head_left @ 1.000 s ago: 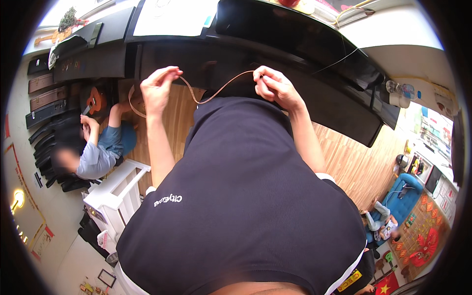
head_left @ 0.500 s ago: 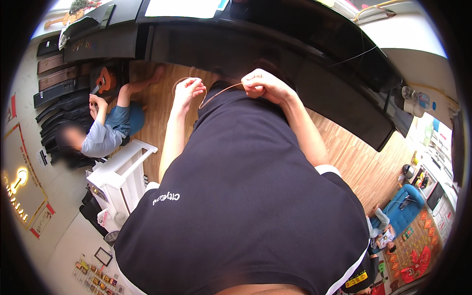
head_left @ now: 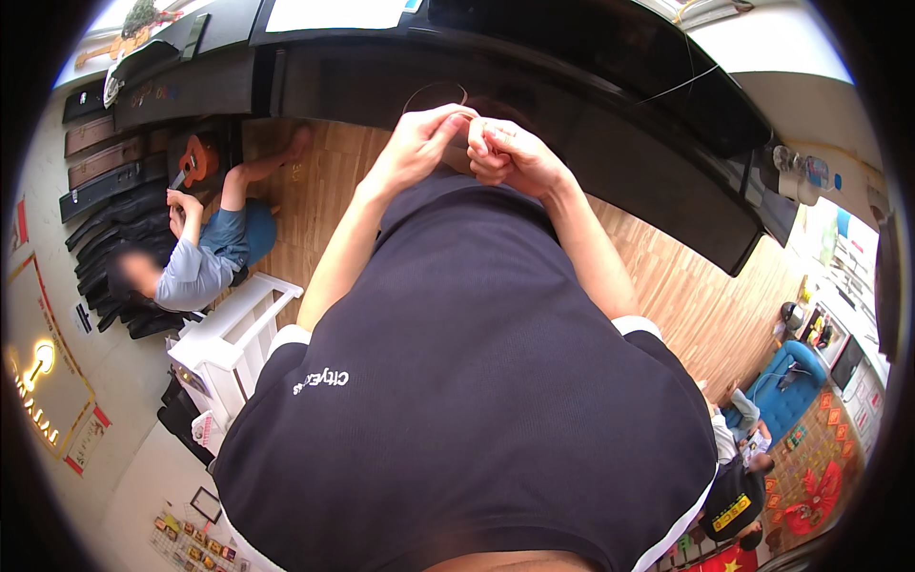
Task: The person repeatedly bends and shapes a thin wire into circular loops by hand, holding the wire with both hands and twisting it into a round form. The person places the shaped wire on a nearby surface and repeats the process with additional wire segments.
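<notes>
My left hand and my right hand meet in front of me, above my lap. Both are closed, with fingertips pinching a thin copper-coloured string, which looks like a guitar string. Part of it arches in a loop beyond my left fingers, against the dark furniture. The stretch between the two hands is mostly hidden by the fingers. Where its ends lie I cannot make out.
Long black furniture with papers on top runs ahead. To the left, a seated person is beside a small orange-brown guitar, near a white stand. Plastic bottles stand far right; people sit near a blue sofa.
My hands have come together from apart, the left moving right and up. The string between them is no longer stretched in view; its loop now rises above the left hand.
</notes>
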A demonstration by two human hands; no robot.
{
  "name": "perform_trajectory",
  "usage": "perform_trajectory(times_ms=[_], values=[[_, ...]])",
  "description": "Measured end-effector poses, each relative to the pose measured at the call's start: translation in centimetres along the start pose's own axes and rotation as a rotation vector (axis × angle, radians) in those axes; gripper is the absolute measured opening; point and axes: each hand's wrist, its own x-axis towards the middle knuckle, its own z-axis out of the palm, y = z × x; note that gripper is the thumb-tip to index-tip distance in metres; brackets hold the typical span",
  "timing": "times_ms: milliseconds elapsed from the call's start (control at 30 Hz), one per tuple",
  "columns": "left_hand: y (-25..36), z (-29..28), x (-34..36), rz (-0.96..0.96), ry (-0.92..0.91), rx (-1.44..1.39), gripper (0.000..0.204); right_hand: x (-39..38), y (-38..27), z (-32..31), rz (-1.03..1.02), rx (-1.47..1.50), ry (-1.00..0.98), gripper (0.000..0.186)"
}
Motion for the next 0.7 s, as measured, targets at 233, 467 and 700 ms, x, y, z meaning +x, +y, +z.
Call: perform_trajectory(times_ms=[233,467,700], values=[[-3.1,3.0,3.8,-0.202,0.036,-0.532,0.025,0.5,-0.9,2.7,-0.080,-0.512,0.283,0.032],[-5.9,3.2,4.7,-0.260,0.080,-0.240,0.021,1.8,0.3,2.5,-0.140,-0.576,0.144,0.030],[-5.7,3.7,5.1,-0.074,0.066,0.434,0.020,2.6,0.0,-1.5,-0.461,-0.809,0.565,0.024]])
